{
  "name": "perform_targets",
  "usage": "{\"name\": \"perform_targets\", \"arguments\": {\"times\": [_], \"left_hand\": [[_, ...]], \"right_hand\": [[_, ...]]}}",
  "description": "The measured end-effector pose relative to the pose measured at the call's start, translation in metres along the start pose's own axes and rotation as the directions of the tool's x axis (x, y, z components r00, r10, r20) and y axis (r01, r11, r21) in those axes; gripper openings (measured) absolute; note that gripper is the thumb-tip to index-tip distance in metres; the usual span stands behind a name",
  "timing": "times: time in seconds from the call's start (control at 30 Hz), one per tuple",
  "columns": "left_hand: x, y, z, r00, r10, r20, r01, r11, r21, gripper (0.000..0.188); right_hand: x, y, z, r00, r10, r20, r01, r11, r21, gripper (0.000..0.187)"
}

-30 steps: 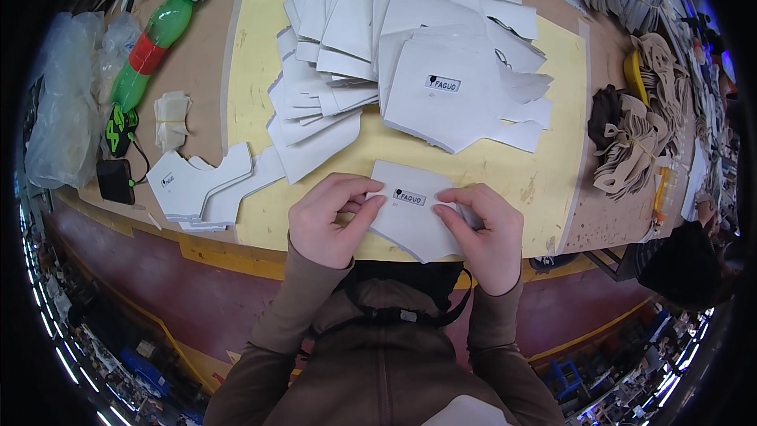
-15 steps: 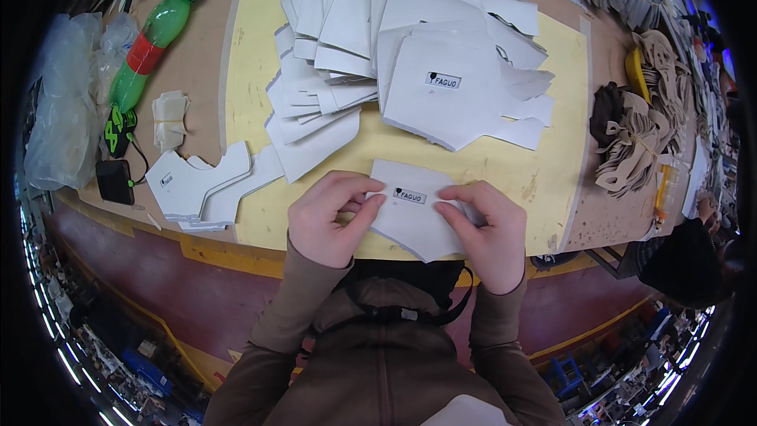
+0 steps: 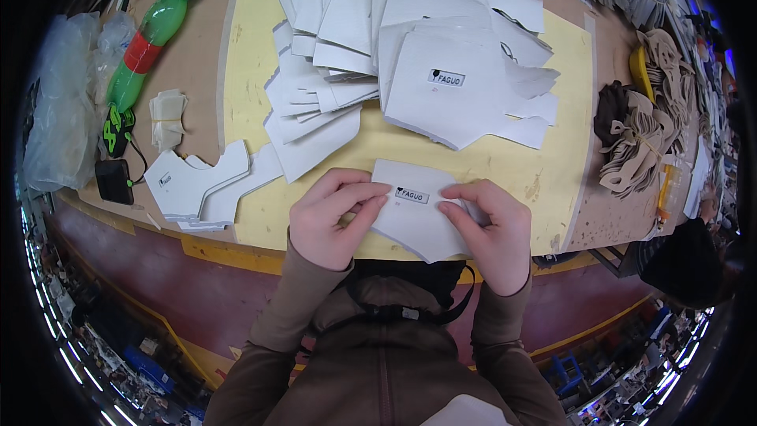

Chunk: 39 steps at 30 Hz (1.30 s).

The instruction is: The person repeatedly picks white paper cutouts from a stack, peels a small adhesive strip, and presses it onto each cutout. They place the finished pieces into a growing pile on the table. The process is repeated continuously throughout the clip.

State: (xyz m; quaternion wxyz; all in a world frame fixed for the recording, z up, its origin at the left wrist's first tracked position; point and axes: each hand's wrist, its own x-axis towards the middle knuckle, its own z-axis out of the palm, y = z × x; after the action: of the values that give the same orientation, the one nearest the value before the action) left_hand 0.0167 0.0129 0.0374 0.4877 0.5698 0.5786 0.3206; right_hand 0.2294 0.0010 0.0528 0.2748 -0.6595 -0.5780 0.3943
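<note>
A white cut piece (image 3: 414, 229), apparently leather or a similar sheet, lies at the table's near edge, with a small rectangular label (image 3: 412, 196) on its upper half. My left hand (image 3: 331, 217) pinches the piece just left of the label, thumb and forefinger nearly meeting. On the other side, my right hand (image 3: 495, 229) has its thumb and forefinger closed on the piece near the label's right end. Beyond my hands, a fanned stack of white pieces (image 3: 339, 20) is spread out, and its front piece (image 3: 445, 106) carries a similar label.
To the left are two overlapping white pieces (image 3: 225, 181), a banded white bundle (image 3: 168, 120), a green bottle (image 3: 162, 20), a black box-shaped device (image 3: 114, 181) and clear plastic bags (image 3: 63, 110). Beige bundled pieces (image 3: 639, 142) lie to the right. Yellow sheeting (image 3: 544, 209) covers the table's middle.
Both hands stay on the piece, with only slight finger shifts beside the label. The view has moved a little.
</note>
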Motion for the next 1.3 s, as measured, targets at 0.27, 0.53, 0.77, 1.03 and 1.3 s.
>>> {"name": "perform_targets", "arguments": {"times": [0.27,0.53,0.77,1.03,1.3], "left_hand": [[-0.001,-0.004,-0.004,0.991,-0.065,0.121,0.090,0.971,-0.220,0.019],[-0.001,-0.005,-0.015,0.936,-0.266,0.232,0.301,0.944,-0.132,0.016],[0.001,-0.001,-0.013,0.933,-0.264,0.244,0.309,0.936,-0.168,0.014],[0.011,0.006,-0.011,0.936,-0.249,0.248,0.289,0.948,-0.137,0.027],[0.010,0.005,-0.002,0.962,-0.221,0.160,0.236,0.968,-0.081,0.037]], "right_hand": [[0.000,0.000,-0.003,0.998,0.057,0.040,-0.058,0.998,0.031,0.013],[-0.006,-0.011,-0.008,0.993,0.091,0.080,-0.100,0.988,0.121,0.018],[-0.008,-0.015,-0.011,0.997,0.033,0.064,-0.038,0.996,0.079,0.022],[-0.006,-0.006,0.004,0.996,0.090,0.014,-0.090,0.995,0.039,0.020],[-0.006,-0.006,0.006,0.997,0.082,-0.005,-0.082,0.997,-0.007,0.019]]}}
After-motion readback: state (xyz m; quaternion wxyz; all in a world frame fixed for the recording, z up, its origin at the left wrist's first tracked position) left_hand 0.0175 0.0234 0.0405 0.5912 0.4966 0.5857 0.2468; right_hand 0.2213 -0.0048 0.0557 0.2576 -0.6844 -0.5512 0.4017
